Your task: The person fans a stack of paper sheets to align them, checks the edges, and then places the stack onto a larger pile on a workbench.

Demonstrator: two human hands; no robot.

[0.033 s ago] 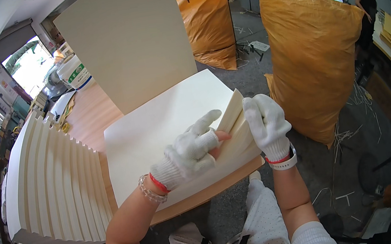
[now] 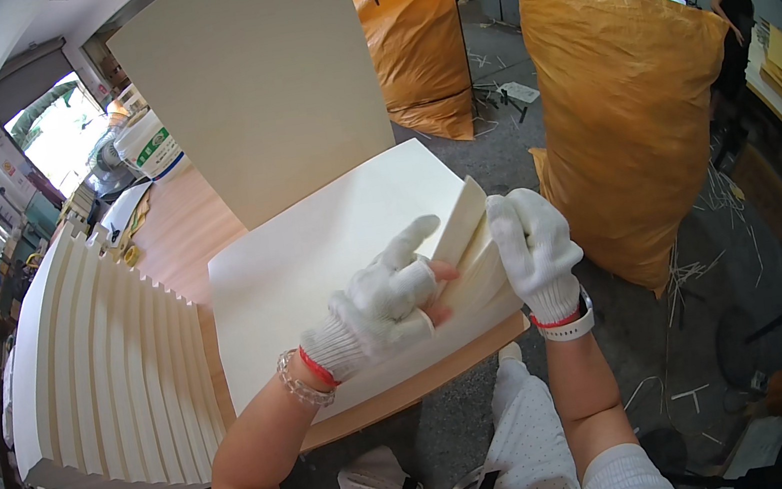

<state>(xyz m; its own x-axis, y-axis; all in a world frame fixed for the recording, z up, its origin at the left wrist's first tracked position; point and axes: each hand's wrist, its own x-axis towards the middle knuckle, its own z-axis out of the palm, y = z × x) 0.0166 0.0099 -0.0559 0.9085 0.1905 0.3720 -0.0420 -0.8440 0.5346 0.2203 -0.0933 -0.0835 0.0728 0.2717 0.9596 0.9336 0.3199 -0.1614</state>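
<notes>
On the table lies a large white board [image 2: 312, 256], with pale cream paperboard strips [image 2: 473, 283] bent up at its right end. My left hand [image 2: 379, 302] wears a white knit glove with bare tips on some fingers. Its fingers are spread, and the bare tips are beside or touching the raised strips; no grip shows. My right hand [image 2: 535, 248], gloved too, is closed in a fist at the strips' right edge. Its fingers appear to pinch that edge, though they hide the exact hold.
A tall cream panel [image 2: 266, 81] stands behind the board. Left of it, a fanned stack of white slatted boards [image 2: 115, 357] lies on the wooden table [image 2: 179, 215]. Orange sacks [image 2: 630, 118] stand right and behind. Scraps litter the floor; a person [image 2: 735, 11] stands far right.
The raised strip between my hands has tipped slightly and shows more of its face. My left fingers have shifted a little; my right hand stays in place.
</notes>
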